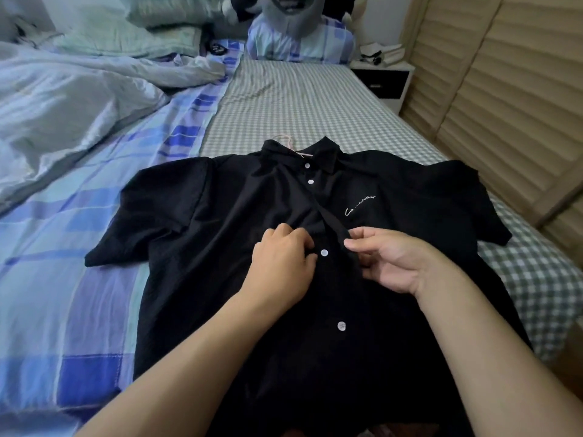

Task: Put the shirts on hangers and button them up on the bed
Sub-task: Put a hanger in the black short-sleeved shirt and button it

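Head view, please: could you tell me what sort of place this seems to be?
Most likely a bedroom in a home: a bed with a gingham sheet, pillows and a plush toy at its head, and a nightstand beside it.

Plush toy point(293, 23), pillows point(151, 26), crumpled duvet point(63, 99), nightstand point(383, 83).

Open checked sheet point(299, 99) is lying beyond the shirt point(220, 200); a rumpled duvet point(63, 99) is crowding the left, slatted doors point(504, 89) are closing the right

The shirt point(227, 241) lies on the bed point(303, 99), quilt point(63, 99) to its left, nightstand point(383, 83) behind.
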